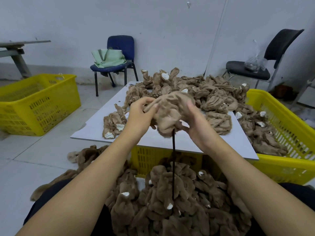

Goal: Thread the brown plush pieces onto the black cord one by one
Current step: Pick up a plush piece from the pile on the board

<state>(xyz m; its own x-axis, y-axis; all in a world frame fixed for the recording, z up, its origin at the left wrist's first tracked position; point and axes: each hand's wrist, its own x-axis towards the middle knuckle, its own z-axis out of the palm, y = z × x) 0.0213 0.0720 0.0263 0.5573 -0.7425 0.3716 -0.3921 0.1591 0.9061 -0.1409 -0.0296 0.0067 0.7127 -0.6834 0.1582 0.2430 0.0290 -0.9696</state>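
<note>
We sat in a bare workshop: yellow crates [39, 106], heaps of plush pieces [196, 89] on a makeshift board table [95, 126], concrete floor, plain walls.

Single head-worn view, wide-angle — looks forward and down from the person's own eye level. Close on both forearms reaching out from the near edge; white board [95, 128] sits mid-frame, grey wall [153, 23] far behind. Edges bend with lens distortion — no second view to share anything.
</note>
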